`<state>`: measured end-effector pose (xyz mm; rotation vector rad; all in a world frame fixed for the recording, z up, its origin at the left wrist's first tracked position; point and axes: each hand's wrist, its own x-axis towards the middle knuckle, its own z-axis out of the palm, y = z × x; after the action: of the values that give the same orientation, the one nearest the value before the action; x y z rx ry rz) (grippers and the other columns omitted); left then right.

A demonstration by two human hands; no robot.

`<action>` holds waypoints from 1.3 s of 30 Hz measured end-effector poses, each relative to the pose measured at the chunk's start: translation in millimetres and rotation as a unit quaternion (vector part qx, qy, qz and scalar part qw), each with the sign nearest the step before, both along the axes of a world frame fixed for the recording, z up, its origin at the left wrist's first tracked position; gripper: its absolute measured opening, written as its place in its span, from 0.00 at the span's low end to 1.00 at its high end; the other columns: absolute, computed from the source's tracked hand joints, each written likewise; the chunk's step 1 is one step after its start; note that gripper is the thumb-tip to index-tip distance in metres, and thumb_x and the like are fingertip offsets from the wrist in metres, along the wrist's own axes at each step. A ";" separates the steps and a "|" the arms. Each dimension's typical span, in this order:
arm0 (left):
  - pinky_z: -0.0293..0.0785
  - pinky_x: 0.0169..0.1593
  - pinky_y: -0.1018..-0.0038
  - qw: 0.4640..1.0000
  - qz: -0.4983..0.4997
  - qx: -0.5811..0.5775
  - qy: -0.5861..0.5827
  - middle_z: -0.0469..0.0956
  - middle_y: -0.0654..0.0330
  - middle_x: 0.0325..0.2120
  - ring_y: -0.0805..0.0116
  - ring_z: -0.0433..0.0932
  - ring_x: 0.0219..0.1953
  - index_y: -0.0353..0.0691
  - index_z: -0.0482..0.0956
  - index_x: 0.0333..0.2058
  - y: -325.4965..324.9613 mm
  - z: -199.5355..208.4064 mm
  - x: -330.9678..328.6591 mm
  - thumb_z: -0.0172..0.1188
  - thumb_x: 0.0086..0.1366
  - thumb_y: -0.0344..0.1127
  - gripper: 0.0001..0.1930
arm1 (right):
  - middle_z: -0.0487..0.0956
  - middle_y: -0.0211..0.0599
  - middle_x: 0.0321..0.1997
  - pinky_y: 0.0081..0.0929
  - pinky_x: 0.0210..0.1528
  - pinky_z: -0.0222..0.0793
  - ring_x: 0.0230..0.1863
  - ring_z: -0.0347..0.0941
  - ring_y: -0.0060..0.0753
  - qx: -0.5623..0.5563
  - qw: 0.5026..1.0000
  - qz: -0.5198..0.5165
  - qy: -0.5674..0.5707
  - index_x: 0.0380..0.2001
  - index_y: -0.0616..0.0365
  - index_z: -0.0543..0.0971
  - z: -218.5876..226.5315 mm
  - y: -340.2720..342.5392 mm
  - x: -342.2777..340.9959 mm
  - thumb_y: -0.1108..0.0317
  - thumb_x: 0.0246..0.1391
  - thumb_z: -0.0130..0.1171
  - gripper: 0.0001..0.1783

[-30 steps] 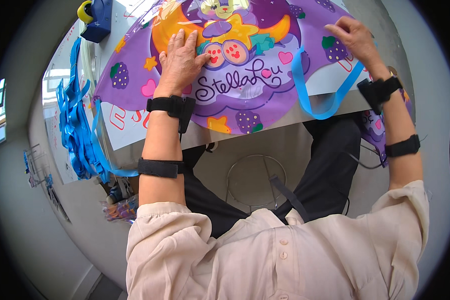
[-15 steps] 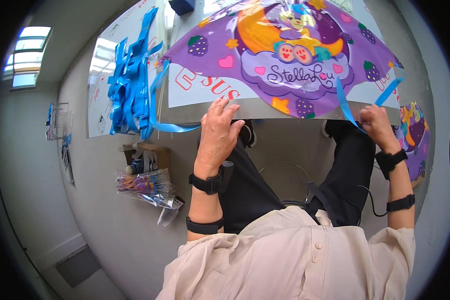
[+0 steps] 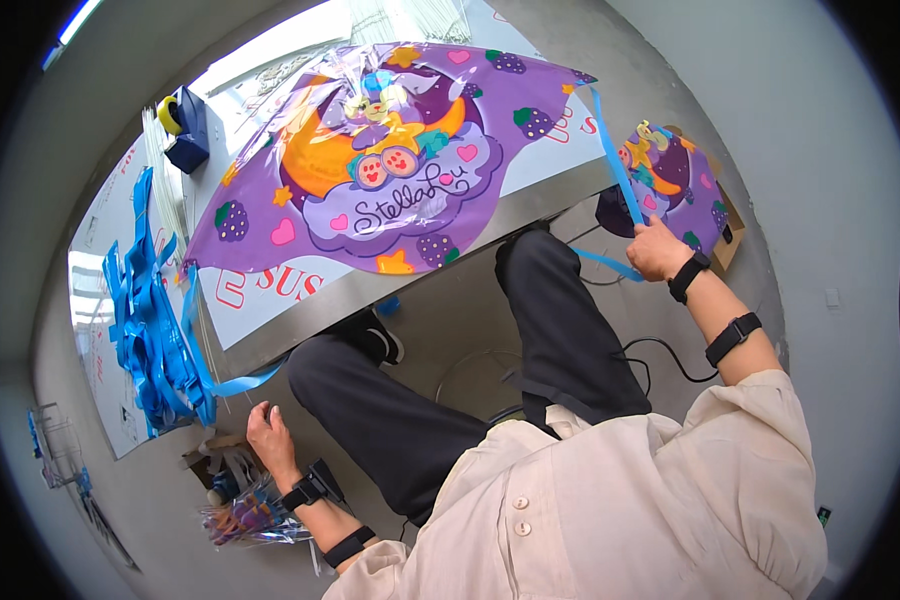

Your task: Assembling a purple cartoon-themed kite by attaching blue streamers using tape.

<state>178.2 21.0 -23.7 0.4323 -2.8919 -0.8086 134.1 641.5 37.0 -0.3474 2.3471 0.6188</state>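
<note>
A purple kite-shaped plastic sheet (image 3: 315, 205) printed with a yellow moon, a cartoon animal, hearts and berries lies across the table. From its right tip hangs a blue ribbon (image 3: 615, 160), and my right hand (image 3: 658, 250) is closed on it, its loose end trailing out to the left. Another blue ribbon (image 3: 235, 385) runs from the sheet's left tip over the table's edge. Below that ribbon and apart from it, my left hand (image 3: 272, 437) has its fingers loosely bent, with nothing visible in them.
A pile of blue ribbons (image 3: 155, 340) lies at the table's left end. Behind it stand a dark blue tape dispenser (image 3: 186, 140) and thin white rods (image 3: 160, 165). On the right, a similar printed sheet (image 3: 690, 185) rests over a cardboard box. A carton (image 3: 205, 460) stands low left.
My view has turned, so the table now slants. My right hand has drawn its ribbon outward past the table's edge. My left hand has moved down, away from the left ribbon.
</note>
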 end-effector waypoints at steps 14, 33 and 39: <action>0.72 0.37 0.67 0.999 0.017 -0.025 0.016 0.77 0.45 0.28 0.52 0.77 0.30 0.29 0.75 0.35 -29.4 12.8 10.2 0.57 0.55 0.27 0.09 | 0.79 0.41 0.31 0.33 0.33 0.71 0.35 0.76 0.43 -0.051 0.993 -0.064 0.091 0.25 0.58 0.79 42.8 -104.5 -28.3 0.72 0.44 0.52 0.07; 0.71 0.45 0.69 0.985 0.117 -0.020 0.127 0.78 0.48 0.30 0.58 0.77 0.37 0.34 0.79 0.34 -212.1 -4.1 -141.5 0.60 0.52 0.33 0.11 | 0.73 0.42 0.23 0.36 0.28 0.68 0.26 0.72 0.48 -0.585 0.811 -0.005 0.015 0.25 0.61 0.73 -10.8 -290.2 -7.4 0.80 0.41 0.56 0.05; 0.57 0.50 0.36 0.956 0.227 -0.159 -0.092 0.50 0.54 0.62 0.51 0.48 0.63 0.48 0.63 0.57 -211.9 18.2 -140.1 0.65 0.50 0.42 0.35 | 0.73 0.44 0.23 0.34 0.27 0.66 0.26 0.71 0.48 -0.572 0.820 -0.008 0.020 0.25 0.62 0.74 -12.1 -289.1 -10.9 0.79 0.43 0.55 0.03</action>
<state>38.0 -190.9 -5.5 1.1248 -2.8229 -0.2373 123.2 352.4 25.0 -0.8194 2.4873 -0.9038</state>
